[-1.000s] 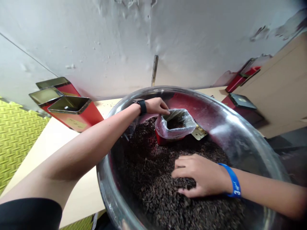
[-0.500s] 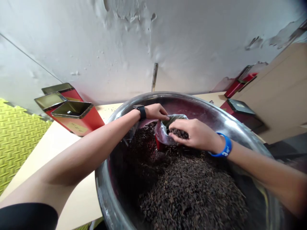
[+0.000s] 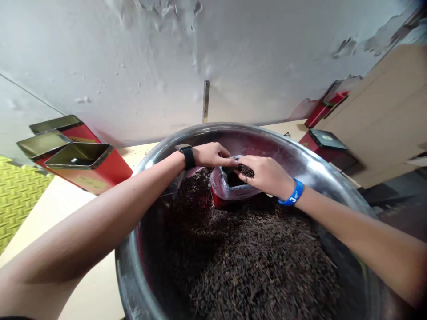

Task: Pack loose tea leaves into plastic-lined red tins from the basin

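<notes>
A large steel basin holds a heap of dark loose tea leaves. Inside it, near the far side, stands a red tin lined with a clear plastic bag folded over its mouth. My left hand, with a black watch on the wrist, pinches the bag's far-left edge. Over the opening, my right hand is closed around a clump of tea leaves. Its fingertips are close to those of the left hand and partly hide the opening.
Several open red tins stand on the pale table at left. At right are a closed red tin, another red tin and a cardboard-coloured panel. A peeling wall rises behind the basin.
My right hand has moved slightly left and up over the bag's mouth, its clump of tea looking smaller. The bag's opening shows wider. The whole view has shifted a little.
</notes>
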The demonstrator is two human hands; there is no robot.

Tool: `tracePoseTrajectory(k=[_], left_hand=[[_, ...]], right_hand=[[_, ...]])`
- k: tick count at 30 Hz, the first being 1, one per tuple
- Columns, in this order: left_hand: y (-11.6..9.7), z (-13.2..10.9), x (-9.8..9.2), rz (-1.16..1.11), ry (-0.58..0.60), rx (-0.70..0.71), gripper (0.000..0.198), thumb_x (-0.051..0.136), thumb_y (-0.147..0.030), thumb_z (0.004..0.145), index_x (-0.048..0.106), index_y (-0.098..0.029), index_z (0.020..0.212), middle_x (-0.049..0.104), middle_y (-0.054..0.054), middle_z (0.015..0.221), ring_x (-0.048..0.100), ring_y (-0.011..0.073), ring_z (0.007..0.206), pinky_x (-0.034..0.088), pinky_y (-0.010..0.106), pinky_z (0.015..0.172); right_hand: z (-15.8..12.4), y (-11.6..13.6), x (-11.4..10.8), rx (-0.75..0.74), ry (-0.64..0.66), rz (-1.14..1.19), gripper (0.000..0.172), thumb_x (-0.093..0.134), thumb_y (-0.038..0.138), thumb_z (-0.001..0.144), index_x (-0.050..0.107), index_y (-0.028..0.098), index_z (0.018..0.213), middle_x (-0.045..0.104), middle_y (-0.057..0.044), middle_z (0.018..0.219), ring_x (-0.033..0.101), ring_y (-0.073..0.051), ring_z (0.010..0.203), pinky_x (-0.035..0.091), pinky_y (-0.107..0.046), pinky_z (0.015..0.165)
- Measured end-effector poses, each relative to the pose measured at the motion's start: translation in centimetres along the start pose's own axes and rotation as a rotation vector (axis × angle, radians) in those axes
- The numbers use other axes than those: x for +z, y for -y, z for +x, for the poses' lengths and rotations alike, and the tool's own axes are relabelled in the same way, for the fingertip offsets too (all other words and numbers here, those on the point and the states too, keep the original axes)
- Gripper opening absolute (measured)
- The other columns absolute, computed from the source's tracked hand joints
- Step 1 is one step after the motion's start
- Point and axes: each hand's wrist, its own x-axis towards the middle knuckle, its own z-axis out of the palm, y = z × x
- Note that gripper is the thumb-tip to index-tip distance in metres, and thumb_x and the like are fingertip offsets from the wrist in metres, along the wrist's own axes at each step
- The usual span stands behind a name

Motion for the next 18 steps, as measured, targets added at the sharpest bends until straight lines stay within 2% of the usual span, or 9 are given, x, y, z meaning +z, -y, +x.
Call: tracePoseTrajectory(k=[11,18], left_hand=[[-1.2,0.1,0.6,0.120,-0.033,-0.008,0.054,0.048,-0.062,0.070,0.064,-0.016,0.093,0.064,0.005,0.078,0.053,0.0135,0.066,0.032,0.023,0.059],[-1.8,0.3,1.2,0.193,-0.083,-0.009,0.058,0.043,-0.068,0.069,0.063,-0.018,0.093,0.065,0.005,0.081,0.054,0.0138,0.068,0.033,0.023,0.059]], right_hand=[[0.0,0.3,0.0,0.067,0.041,0.011,0.022,0.045,0.035,0.082,0.056,0.019,0.092,0.062,-0.004,0.091,0.058,-0.019,0.083,0.038,-0.027,0.065],[0.0,0.3,0.6,0.059,-0.002,0.100,0.014,0.047,0.031,0.080,0.053,0.018,0.076,0.061,-0.002,0.080,0.056,-0.017,0.076,0.036,-0.027,0.063]])
